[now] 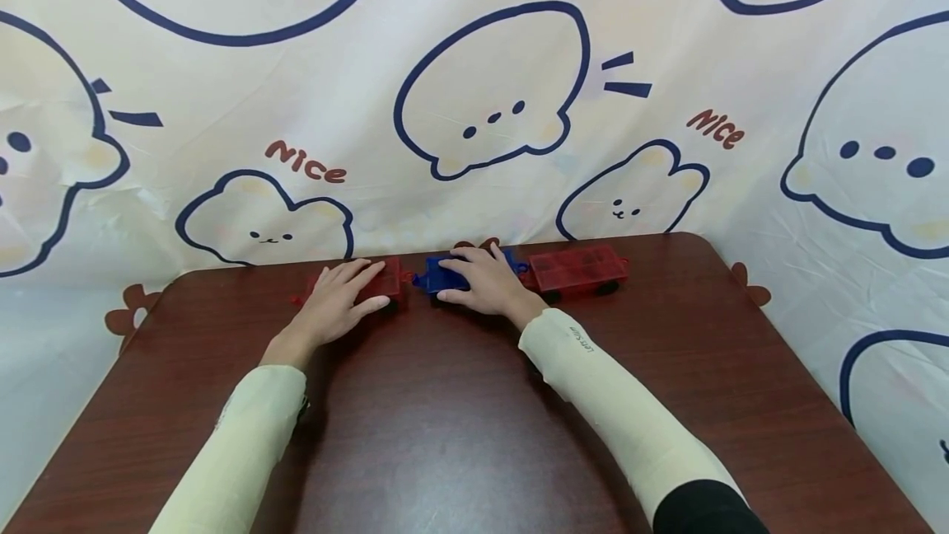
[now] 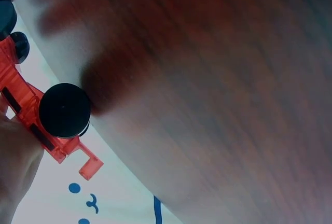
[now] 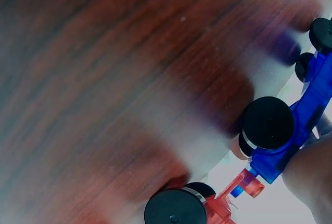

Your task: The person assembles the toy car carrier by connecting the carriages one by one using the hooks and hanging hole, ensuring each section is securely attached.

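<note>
My left hand (image 1: 329, 307) holds the left red toy car (image 1: 387, 283), fingers across its top and far edge, thumb at its near side. The blue toy car (image 1: 450, 277) is under my right hand (image 1: 485, 283), held between thumb and fingers. A second red car (image 1: 578, 269) stands right of it; in the right wrist view its red hook (image 3: 251, 185) meets the end of the blue car (image 3: 311, 102). In the left wrist view the red car (image 2: 21, 97) shows a black wheel and an end hook. Between the left red car and the blue one, the hooks are close; whether they touch I cannot tell.
All the cars stand in a row near the far edge of the dark brown table (image 1: 437, 419). Behind it and at both sides hangs a pale cloth (image 1: 489, 213) with blue cartoon outlines.
</note>
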Demonstrator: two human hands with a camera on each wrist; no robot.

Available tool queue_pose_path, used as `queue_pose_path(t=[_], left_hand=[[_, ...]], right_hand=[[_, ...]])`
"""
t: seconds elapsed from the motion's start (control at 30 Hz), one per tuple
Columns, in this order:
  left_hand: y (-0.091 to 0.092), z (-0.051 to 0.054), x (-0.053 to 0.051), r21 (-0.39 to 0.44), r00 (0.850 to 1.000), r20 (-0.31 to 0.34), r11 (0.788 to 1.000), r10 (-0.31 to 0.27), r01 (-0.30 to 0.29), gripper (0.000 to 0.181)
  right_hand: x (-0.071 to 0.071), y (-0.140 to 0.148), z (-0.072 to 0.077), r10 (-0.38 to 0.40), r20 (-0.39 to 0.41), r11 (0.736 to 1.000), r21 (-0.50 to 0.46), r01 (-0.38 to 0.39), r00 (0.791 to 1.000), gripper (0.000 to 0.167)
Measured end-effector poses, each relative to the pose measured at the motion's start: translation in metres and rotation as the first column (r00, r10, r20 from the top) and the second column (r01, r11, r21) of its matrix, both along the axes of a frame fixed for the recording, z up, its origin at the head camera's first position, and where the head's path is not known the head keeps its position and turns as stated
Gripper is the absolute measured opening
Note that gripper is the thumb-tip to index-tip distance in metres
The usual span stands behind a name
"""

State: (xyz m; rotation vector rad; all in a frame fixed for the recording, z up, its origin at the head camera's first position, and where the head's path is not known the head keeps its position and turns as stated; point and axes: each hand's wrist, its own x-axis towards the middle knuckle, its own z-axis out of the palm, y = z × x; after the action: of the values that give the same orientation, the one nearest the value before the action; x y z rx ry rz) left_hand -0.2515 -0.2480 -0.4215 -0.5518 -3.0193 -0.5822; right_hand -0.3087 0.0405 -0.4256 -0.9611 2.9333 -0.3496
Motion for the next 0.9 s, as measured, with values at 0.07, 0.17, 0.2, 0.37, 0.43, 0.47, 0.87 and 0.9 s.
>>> queue_pose_path(t=[0.07,0.17,0.2,0.37,0.43,0.47,0.87,0.9], left_hand=[[0.0004,0.0004,-0.0002,-0.004,1.0,0.002,1.0,0.0,0.0,0.073],[0.0009,-0.0001,-0.0008,-0.008,1.0,0.005,1.0,0.002,-0.002,0.072],[0.0009,-0.0004,-0.0009,-0.01,1.0,0.005,1.0,0.003,-0.003,0.072],[0.0014,-0.0002,-0.001,-0.01,1.0,-0.006,1.0,-0.002,0.002,0.073],[0.0014,0.0002,-0.001,-0.01,1.0,-0.009,1.0,-0.005,0.005,0.073],[0.0013,0.0004,-0.001,-0.011,1.0,-0.009,1.0,-0.006,0.005,0.073],[0.0039,0.0002,0.0004,0.011,1.0,-0.011,1.0,0.0,0.0,0.074],[0.0042,0.0005,0.0005,0.015,1.0,-0.009,1.0,-0.001,0.001,0.074]], right_hand=[[-0.0003,-0.0003,-0.0004,0.001,0.001,1.0,0.004,-0.001,1.0,0.066],[-0.0008,-0.0005,-0.0009,0.004,-0.001,1.0,0.013,-0.004,1.0,0.066],[-0.0008,-0.0004,-0.0009,0.005,0.0,1.0,0.014,-0.005,1.0,0.066],[-0.0004,0.0003,-0.0001,0.007,-0.001,1.0,0.01,-0.007,1.0,0.065],[-0.0004,0.0003,0.0,0.008,-0.003,1.0,0.009,-0.008,1.0,0.065],[-0.0004,0.0002,0.0,0.008,-0.004,1.0,0.009,-0.008,1.0,0.065],[0.0007,-0.0014,-0.0008,0.011,-0.012,1.0,0.0,-0.011,1.0,0.066],[0.0007,-0.0015,-0.0009,0.011,-0.013,1.0,0.0,-0.011,1.0,0.066]])
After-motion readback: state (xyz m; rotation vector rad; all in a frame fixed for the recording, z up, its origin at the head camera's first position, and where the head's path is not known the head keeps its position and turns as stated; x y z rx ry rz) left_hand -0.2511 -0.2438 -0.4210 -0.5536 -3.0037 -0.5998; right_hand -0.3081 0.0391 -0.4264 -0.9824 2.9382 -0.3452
